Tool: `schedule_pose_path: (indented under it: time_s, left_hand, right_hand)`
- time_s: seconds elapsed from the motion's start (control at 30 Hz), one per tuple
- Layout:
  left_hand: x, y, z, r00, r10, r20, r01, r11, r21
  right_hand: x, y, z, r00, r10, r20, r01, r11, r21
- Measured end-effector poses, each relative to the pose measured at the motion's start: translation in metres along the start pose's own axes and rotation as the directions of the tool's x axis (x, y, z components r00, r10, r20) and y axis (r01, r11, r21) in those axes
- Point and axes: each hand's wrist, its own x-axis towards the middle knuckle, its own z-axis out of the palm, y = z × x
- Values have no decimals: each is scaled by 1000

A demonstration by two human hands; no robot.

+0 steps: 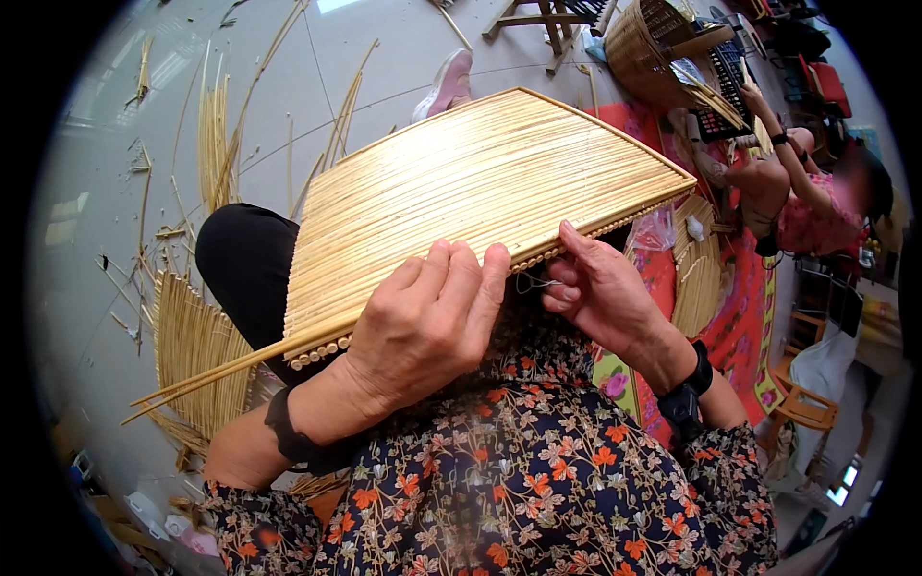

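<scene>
Across my lap lies a fan-shaped panel (461,182) of pale reed stalks bound side by side. My left hand (413,322) grips its near edge, fingers pressed together on top; the thumb is hidden. Thin loose stalks (182,386) run along that edge and stick out past the panel to the left. At the edge's right part is my right hand (610,293), closed, its thumb against the rim and its other fingers curled below. A thin wire or thread (531,282) loops out from those curled fingers.
Another reed panel (197,350) leans at my left, near scattered stalks (219,144). A flat reed piece (698,278) lies on a red floral mat (740,331) at right. Beyond, a person (826,206) handles stalks beside a wicker basket (645,53). A wooden stool (543,19) stands ahead.
</scene>
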Motion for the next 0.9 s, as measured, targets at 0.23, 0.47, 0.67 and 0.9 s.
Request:
schedule_pose_path:
  time_s: [0.23,0.47,0.67,0.9]
  left_hand:
    - [-2,0,0,1000,1,-15,-1,1000,6]
    - [-2,0,-1,1000,-1,-24,1,1000,-1]
    - [2,-1,0,999,-36,-21,36,999,-18]
    - [0,0,1,999,-33,-18,33,999,-13]
  right_hand:
    - [0,1,-1,999,0,48,-1,1000,13]
    - [2,0,-4,992,12,126,-13,1000,3]
    - [9,-7,-22,961,39,274,-27,999,-46]
    - [8,-3,-28,983,15,185,5,994,-108]
